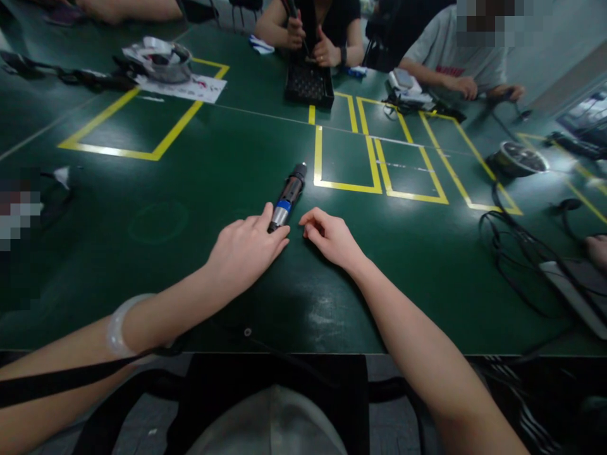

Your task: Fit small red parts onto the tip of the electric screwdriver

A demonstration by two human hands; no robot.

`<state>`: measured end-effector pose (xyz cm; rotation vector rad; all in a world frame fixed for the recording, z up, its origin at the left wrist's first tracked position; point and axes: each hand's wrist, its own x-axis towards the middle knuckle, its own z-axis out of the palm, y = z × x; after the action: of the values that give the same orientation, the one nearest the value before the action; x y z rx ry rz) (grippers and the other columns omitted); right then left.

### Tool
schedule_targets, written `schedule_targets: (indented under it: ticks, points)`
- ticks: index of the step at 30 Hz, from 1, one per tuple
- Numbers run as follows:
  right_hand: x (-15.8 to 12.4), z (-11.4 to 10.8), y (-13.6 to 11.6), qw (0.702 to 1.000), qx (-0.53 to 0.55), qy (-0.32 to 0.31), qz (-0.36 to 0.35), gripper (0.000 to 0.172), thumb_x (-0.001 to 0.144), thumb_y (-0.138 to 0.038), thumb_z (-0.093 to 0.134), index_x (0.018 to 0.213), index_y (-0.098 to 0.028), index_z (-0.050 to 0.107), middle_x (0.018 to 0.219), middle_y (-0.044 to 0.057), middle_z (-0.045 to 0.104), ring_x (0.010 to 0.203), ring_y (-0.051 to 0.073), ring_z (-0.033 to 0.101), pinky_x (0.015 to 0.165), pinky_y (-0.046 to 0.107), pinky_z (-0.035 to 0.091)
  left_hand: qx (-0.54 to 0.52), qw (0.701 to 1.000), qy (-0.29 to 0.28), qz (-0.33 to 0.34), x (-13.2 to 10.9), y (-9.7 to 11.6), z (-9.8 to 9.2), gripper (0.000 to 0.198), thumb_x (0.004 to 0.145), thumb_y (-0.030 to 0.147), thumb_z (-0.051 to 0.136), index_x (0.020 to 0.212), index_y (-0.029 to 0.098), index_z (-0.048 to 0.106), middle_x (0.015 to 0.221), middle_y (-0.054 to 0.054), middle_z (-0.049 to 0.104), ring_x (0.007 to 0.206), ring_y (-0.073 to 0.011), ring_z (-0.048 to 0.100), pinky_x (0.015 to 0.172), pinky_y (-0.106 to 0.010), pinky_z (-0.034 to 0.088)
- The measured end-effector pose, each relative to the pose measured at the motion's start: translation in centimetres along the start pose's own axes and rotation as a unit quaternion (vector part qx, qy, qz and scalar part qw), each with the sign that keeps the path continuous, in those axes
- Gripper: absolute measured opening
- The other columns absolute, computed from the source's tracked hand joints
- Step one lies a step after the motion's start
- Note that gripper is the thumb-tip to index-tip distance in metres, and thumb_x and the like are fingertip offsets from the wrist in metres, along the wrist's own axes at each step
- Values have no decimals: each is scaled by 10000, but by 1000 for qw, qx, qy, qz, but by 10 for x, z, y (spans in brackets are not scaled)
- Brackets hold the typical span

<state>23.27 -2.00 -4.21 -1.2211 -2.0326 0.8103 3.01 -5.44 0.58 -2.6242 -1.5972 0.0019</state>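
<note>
On the green table [227, 151] lies a dark cylindrical tool [287, 197] with a blue band and a silver section, its tip pointing away from me. My left hand [249, 246] rests at the tool's near end, with fingers on both sides of it and touching it. To the right of the tool, apart from it, my right hand [332, 237] rests on the table with its fingers curled in. Nothing shows in my right hand.
Yellow tape frames [348, 188] mark the table. A metal bowl [173, 63] stands on paper at the back left. Across the table, a person's hands are over a black tray [309, 88]. Black cables [509, 253] lie in loops at the right.
</note>
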Motion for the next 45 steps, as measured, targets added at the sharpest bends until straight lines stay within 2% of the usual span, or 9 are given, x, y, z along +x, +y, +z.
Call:
schedule_targets:
  ticks: [5,9,11,16,20,27,33,38,45]
  points:
    - [0,-1,-3,1000,17,-3,10,79,886,-200,504,929,-208,569,736,-28,595,643,133,549,659,262,397,-7,998,28,48,9,3,7,366,1040,397,493,1281,244,721,1564,-150,485,1190,-358,659,918,-466,566]
    - [1,-1,-5,999,26,-8,26,21,855,-195,523,866,-210,517,725,-35,564,637,123,527,644,254,379,-48,997,48,34,7,-7,16,556,1011,454,565,1515,223,529,1572,-118,488,1237,-353,632,965,-453,559]
    - [0,-1,-7,999,19,-17,28,16,867,-207,527,856,-210,516,717,-36,564,640,123,520,646,255,372,-75,996,48,28,6,-10,19,631,994,449,600,1558,203,462,1576,-111,485,1276,-343,609,1015,-452,540]
    - [-1,3,-10,998,42,-49,13,145,915,-334,608,926,-207,538,780,-27,640,633,116,543,635,252,375,-125,990,48,31,7,-11,19,665,983,405,607,1578,176,416,1568,-119,487,1342,-320,557,1097,-445,491]
    - [-2,4,-12,997,41,-64,-2,212,896,-351,677,939,-209,526,787,-33,648,638,110,550,639,248,375,-138,989,44,35,8,-12,19,676,974,396,598,1581,169,406,1565,-133,480,1345,-328,547,1114,-454,475]
    - [-2,5,-19,994,54,-99,-2,120,885,-238,667,914,-193,559,750,-41,607,624,98,537,635,240,375,-175,983,27,42,9,-16,21,722,934,380,592,1590,181,365,1580,-141,438,1357,-349,517,1120,-496,462]
    - [-2,1,-18,989,80,-123,-27,153,825,-167,653,896,-199,520,756,-47,583,635,99,543,636,234,404,-224,974,3,46,11,-22,25,804,887,428,613,1605,205,329,1606,-142,376,1397,-361,473,1119,-530,464]
    - [-1,-5,-11,983,117,-136,-32,164,801,-155,635,892,-198,505,745,-53,561,618,86,510,613,223,397,-241,969,1,49,12,-25,27,824,889,469,624,1610,208,320,1615,-135,358,1434,-347,444,1149,-525,440]
    - [-2,-13,-13,982,104,-154,-28,150,801,-166,637,872,-196,508,742,-50,569,614,86,507,604,224,388,-245,968,-9,48,13,-24,25,815,892,468,610,1610,207,325,1628,-138,341,1447,-347,434,1158,-518,431]
